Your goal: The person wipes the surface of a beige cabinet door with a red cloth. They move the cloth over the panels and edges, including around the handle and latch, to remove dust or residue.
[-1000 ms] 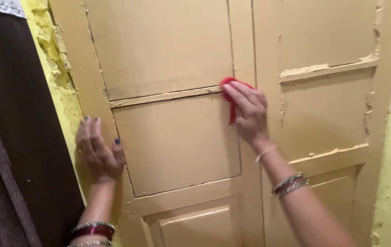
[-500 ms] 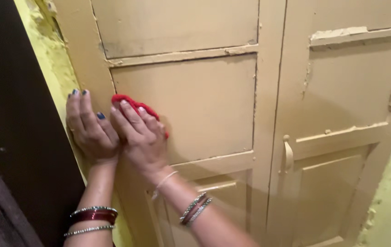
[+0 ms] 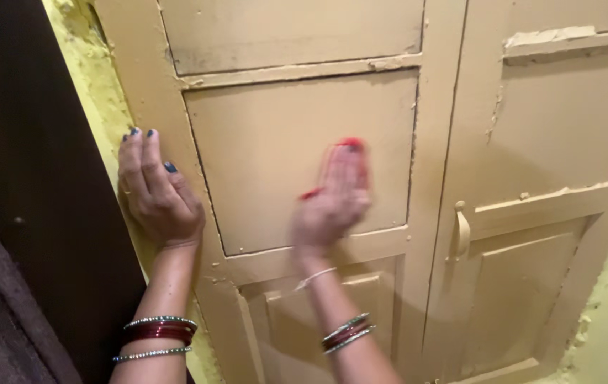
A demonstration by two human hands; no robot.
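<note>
A tan double door [image 3: 304, 142] with peeling paint fills most of the view, its two leaves meeting at a vertical seam right of centre, each leaf divided into framed panels. To the left stands a dark brown surface [image 3: 26, 178], and between it and the door runs a strip of rough yellow wall [image 3: 97, 92]; more yellow wall shows at the far right edge. On the right leaf, a small tan handle [image 3: 462, 231] sits just beside the seam. The left hand [image 3: 158, 192] lies open and flat, palm against the left edge of the door where it meets the yellow strip, fingers pointing up. The right hand [image 3: 336, 199] is blurred; it lies flat with fingers together, pressing a red cloth [image 3: 350, 144] against the middle panel of the left leaf. Only bits of the cloth show, above the fingertips and at the thumb side. Both wrists carry bangles [image 3: 158, 334], red and silver.
</note>
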